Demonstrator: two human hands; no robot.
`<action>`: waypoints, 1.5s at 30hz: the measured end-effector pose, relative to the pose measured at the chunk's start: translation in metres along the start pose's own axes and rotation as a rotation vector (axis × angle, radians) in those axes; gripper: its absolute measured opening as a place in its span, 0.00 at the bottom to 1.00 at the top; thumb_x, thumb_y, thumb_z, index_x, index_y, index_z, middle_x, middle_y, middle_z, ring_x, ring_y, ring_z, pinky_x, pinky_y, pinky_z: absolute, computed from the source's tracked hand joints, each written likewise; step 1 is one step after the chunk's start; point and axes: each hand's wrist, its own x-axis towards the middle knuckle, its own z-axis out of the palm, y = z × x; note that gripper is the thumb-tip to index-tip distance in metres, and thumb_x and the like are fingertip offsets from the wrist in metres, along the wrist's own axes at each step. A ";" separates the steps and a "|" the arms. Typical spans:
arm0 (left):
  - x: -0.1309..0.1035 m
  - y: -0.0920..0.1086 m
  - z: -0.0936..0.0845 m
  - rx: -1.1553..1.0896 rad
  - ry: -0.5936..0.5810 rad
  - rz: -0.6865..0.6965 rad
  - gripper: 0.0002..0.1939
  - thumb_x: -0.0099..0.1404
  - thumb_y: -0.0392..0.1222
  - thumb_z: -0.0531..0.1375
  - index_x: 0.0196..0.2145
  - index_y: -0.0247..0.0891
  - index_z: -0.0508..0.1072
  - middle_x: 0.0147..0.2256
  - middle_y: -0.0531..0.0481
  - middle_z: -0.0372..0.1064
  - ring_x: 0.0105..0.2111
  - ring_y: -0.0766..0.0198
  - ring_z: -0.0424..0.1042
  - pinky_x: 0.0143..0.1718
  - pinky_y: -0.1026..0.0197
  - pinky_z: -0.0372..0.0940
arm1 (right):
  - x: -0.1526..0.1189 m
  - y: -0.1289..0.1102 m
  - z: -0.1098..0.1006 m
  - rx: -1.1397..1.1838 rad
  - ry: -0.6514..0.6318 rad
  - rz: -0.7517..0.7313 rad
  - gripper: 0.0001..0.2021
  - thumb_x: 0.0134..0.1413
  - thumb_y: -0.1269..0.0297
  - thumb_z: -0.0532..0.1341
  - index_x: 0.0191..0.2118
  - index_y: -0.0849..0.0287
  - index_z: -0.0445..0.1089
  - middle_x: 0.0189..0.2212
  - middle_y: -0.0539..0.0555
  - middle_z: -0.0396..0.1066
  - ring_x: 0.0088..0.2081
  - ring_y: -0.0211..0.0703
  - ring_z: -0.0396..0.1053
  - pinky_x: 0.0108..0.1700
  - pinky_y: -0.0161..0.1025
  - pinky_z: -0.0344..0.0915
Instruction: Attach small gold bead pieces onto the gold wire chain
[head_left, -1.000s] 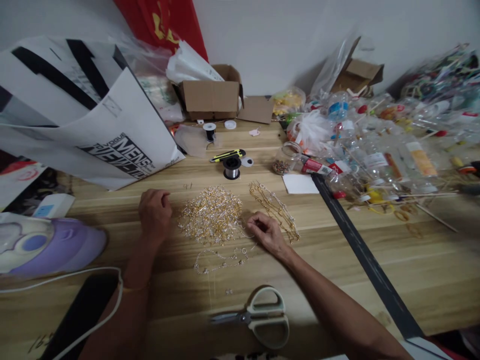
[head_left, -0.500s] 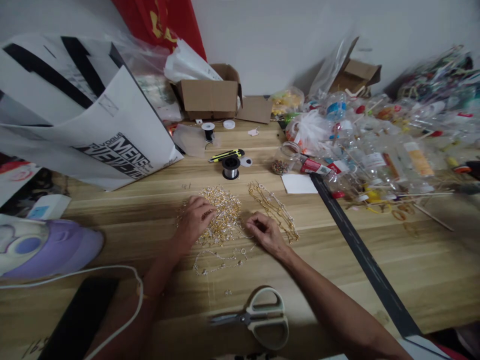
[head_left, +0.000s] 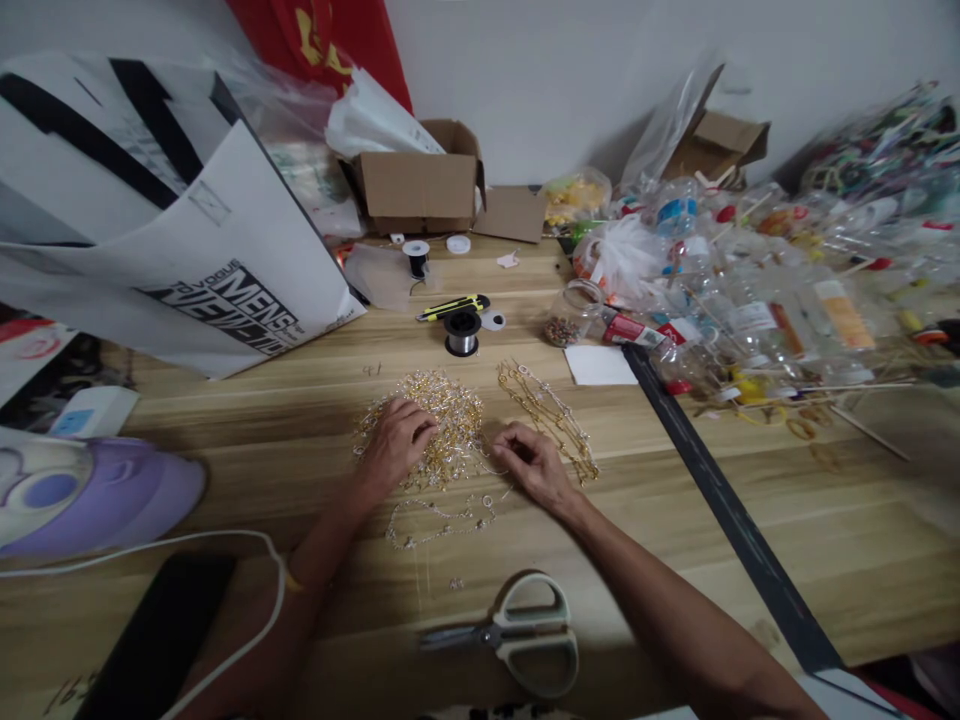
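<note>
A tangled pile of gold and silver beaded chains (head_left: 450, 415) lies on the wooden table. At its left side rests my left hand (head_left: 396, 448), fingers curled together over the chains; what they pinch, if anything, is hidden. To the right of the pile, my right hand (head_left: 534, 468) has its thumb and forefinger closed on a thin pale strand (head_left: 489, 468) that runs into the pile. A silver bead chain (head_left: 439, 530) lies in a loose loop just below. Several gold and silver chains (head_left: 551, 420) are laid out lengthwise beyond my right hand.
White-handled scissors (head_left: 536, 635) lie in front, a black phone-like slab (head_left: 161, 635) at left. Behind the pile are a wire spool (head_left: 462, 335) and a yellow cutter (head_left: 454, 308). Plastic bottles (head_left: 750, 320) crowd the right; a white bag (head_left: 195, 250) stands left.
My left hand has shifted slightly at the pile, its fingertips turning inward and drawing closer together. My right hand has stayed in nearly the same place.
</note>
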 end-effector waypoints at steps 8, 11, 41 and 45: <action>0.001 -0.003 -0.002 -0.171 0.115 -0.169 0.06 0.59 0.39 0.58 0.27 0.39 0.73 0.29 0.49 0.73 0.34 0.60 0.69 0.40 0.57 0.63 | 0.000 -0.003 0.000 -0.015 0.010 0.006 0.09 0.56 0.60 0.59 0.29 0.60 0.68 0.24 0.51 0.66 0.27 0.38 0.62 0.29 0.34 0.59; -0.001 -0.003 -0.002 -0.230 0.132 -0.234 0.06 0.58 0.40 0.59 0.28 0.39 0.75 0.30 0.49 0.74 0.33 0.60 0.71 0.39 0.59 0.65 | 0.000 -0.003 0.000 -0.022 0.004 -0.002 0.09 0.56 0.60 0.59 0.29 0.60 0.68 0.24 0.51 0.66 0.27 0.38 0.63 0.30 0.34 0.59; -0.003 0.008 -0.005 -0.466 -0.014 -0.310 0.10 0.59 0.43 0.58 0.34 0.36 0.76 0.28 0.49 0.78 0.29 0.61 0.75 0.32 0.62 0.67 | 0.000 -0.004 -0.001 -0.005 -0.024 0.011 0.09 0.56 0.61 0.58 0.29 0.60 0.67 0.24 0.50 0.64 0.26 0.37 0.60 0.29 0.34 0.57; -0.003 0.008 -0.003 -0.483 -0.019 -0.329 0.10 0.59 0.42 0.58 0.35 0.37 0.76 0.28 0.50 0.78 0.29 0.61 0.75 0.32 0.63 0.67 | 0.000 -0.005 -0.001 -0.005 -0.024 0.010 0.10 0.56 0.60 0.58 0.29 0.60 0.67 0.23 0.50 0.64 0.26 0.37 0.60 0.28 0.34 0.57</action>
